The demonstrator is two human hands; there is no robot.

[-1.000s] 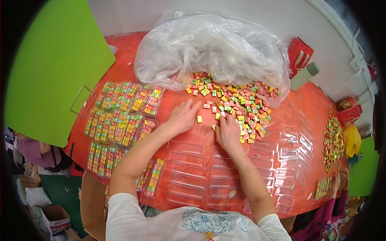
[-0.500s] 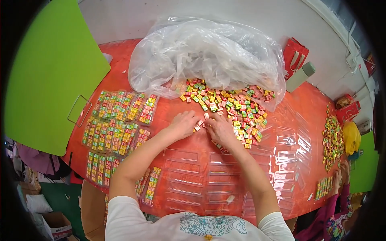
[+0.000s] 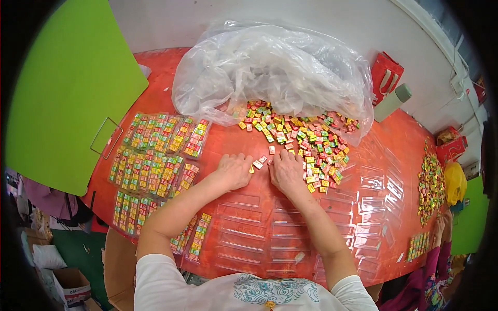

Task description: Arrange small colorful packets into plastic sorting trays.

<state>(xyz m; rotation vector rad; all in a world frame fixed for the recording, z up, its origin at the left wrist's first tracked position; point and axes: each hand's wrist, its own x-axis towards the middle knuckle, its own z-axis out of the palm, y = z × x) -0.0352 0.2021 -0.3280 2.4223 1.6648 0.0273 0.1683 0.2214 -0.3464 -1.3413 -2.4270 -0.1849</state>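
My left hand [image 3: 235, 171] is closed, its fingertips on a short row of small red, white and yellow boxes [image 3: 260, 161], each like a tiny sweet packet. A single pink box [image 3: 272, 150] lies just beyond, between my hands. My right hand [image 3: 287, 172] rests at the left edge of a loose pile of the same boxes [image 3: 316, 150], fingers curled; what is under its fingertips is hidden. Left of my left arm lie rows of clear trays filled with boxes [image 3: 155, 137]. Clear, unfilled plastic trays [image 3: 238, 225] are lined up between and beside my forearms.
A large clear plastic bag [image 3: 270, 67] covers the far side of the pile. A green board [image 3: 72, 98] stands left; a red bag [image 3: 386, 75] and pale green bottle [image 3: 392, 102] stand far right. Another person's hand [image 3: 443, 223] is near a second pile [image 3: 430, 181].
My right hand has drawn back from the short row toward the edge of the pile. The left hand has shifted slightly nearer to me, staying at the row.
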